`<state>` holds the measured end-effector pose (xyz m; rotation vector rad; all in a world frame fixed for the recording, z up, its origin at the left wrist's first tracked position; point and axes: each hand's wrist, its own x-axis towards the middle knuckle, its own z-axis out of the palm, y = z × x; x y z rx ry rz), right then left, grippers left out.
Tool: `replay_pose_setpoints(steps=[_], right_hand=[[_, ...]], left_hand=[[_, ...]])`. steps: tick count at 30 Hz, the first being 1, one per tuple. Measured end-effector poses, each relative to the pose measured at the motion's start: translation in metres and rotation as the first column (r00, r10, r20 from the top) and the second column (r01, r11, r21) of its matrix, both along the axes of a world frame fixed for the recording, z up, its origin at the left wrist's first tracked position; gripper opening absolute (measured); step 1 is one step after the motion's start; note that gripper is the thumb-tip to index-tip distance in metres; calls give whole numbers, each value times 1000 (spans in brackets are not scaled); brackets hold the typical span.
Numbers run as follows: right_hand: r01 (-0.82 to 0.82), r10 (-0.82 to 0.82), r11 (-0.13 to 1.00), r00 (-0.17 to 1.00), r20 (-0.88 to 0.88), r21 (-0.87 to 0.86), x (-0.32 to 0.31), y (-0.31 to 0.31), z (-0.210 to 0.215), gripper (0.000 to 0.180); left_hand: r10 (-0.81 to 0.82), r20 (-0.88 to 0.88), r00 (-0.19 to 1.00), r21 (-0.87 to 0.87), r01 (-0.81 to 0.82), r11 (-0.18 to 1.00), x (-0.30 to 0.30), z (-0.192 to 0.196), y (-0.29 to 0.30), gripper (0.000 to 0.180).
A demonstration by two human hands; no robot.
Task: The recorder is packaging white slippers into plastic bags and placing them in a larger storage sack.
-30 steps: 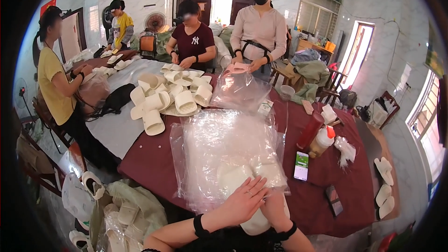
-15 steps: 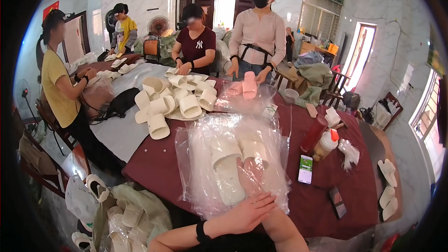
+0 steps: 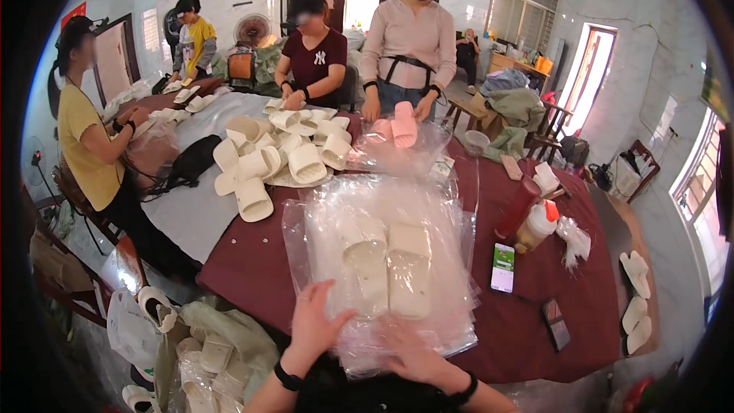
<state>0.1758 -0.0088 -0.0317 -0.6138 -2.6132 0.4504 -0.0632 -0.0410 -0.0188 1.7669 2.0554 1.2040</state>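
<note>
A pair of cream slippers [image 3: 410, 279] lies side by side inside a clear plastic bag [image 3: 321, 218], on top of a stack of similar bags at the table's near edge. At the bag's lower left, my left hand [image 3: 315, 323] is open with thumb and fingers spread, close to the left slipper's heel end. My right hand [image 3: 417, 353] is over the lower edge of the bags, below the right slipper. Its fingers are smeared by motion, so whether they pinch the plastic cannot be told.
Loose cream slippers [image 3: 306, 164] are heaped beyond the stack. Across the table a person [image 3: 409, 46] handles pink slippers [image 3: 404, 128] in clear plastic. A phone [image 3: 502, 268], a jar [image 3: 537, 226] and a dark red bottle [image 3: 518, 208] stand or lie right. A sack of slippers [image 3: 218, 352] is at lower left.
My right hand has come out of the bag, leaving the right slipper beside the left one. My left hand has moved off my right forearm to the bag's lower left.
</note>
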Motion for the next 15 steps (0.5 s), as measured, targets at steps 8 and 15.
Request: replay_pose_setpoints(steps=[8,15], right_hand=[[265,-613,592,761,-212,-761,83,28,49,20],[528,-666,617,746,-29,-584,69,77,-20,45]], left_hand=[[105,275,956,-383,8,924,-23,-23,11,67],[85,306,948,-394,45,918,-42,-46,6,45]])
